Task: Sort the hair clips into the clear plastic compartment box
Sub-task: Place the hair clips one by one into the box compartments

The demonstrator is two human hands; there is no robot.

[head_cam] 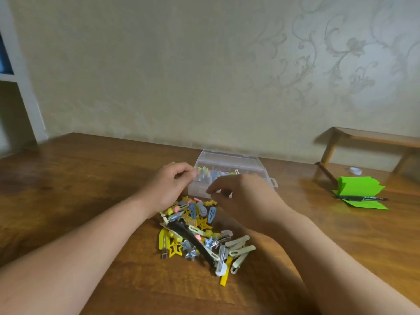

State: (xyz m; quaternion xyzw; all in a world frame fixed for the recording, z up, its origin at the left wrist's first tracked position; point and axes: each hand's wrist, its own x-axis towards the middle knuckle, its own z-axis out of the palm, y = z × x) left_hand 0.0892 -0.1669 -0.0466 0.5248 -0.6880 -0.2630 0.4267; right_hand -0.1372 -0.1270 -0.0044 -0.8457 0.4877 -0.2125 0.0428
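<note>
Clear box sits on the wooden surface close to the papered wall. A few yellowish clips show thru the plastic at its left end (too blurred to say which compartment). Both hands are over it & hide most of its front. Left hand is at the box's left rim, fingers curled w/ thumb and forefinger tips together. Blur hides whether a clip is pinched there, so can't tell. Right hand hangs over the front-right part, thumb pointing left. Its fingers are bent down behind the back of the hand, so can't tell if they hold anything. The pile of hair clips lies just in front of the box, betw. the two forearms: yellow, blue, pink, silver-star and pale ones all tangled. A long black clip lies diagonally across the pile, w/ a yellow star clip at the pile's left edge. Well to the right is a stack of green paper w/ a pen lying across it. A tape roll sits just behind the paper, beside a small wooden stand against the wall. A white shelf unit stands far left.
</note>
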